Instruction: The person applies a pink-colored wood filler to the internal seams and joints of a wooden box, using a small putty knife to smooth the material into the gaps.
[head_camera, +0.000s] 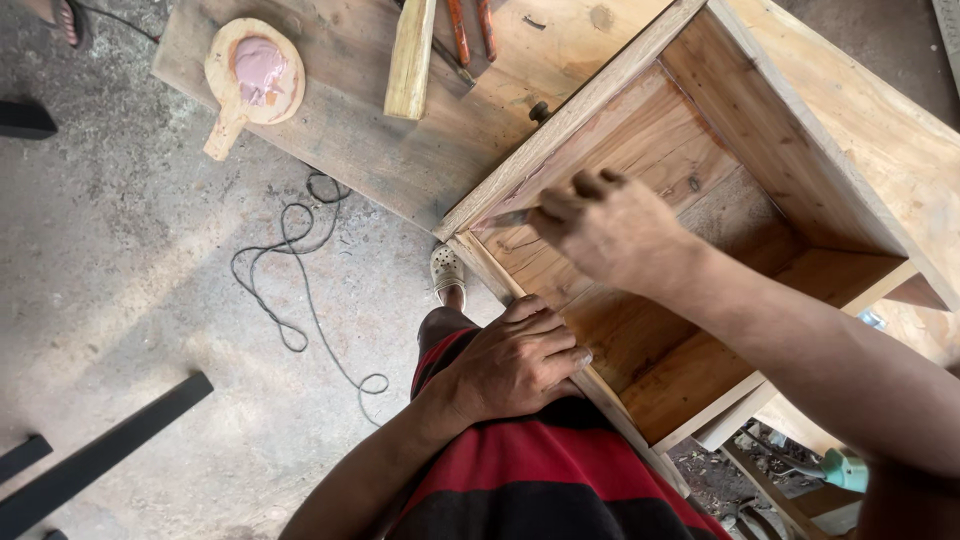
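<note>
- Right hand (612, 228): reaches into the open wooden box (700, 250) on the desk (420, 160). Grip pinched shut around a thin blade tool (508, 217), likely a putty knife; handle hidden inside the fist.
- Blade tool: long axis runs roughly level in the head view, tip pointing to the picture's left, away from the knuckles. Tip lies at or touching the inner face of the box's near-left wall, just below its top rim (560, 125). Contact cannot be confirmed.
- Left hand (520, 362): lies flat, palm down, fingers together, on the lower rim of the box, right over the person's thigh in red-and-black striped cloth (540, 480). Holds nothing; appears to brace the box.
- Nearer hand to the blade tool: right, by far. Left hand sits well apart, lower in the view.
- Round wooden paddle (252, 75) with a pinkish paste lies at the far left end of the desk, well apart from both hands.
- Wood stick (411, 58) and orange-handled tools (470, 28) lie beyond the box.
- Black cable (300, 270) loops on the concrete floor.
</note>
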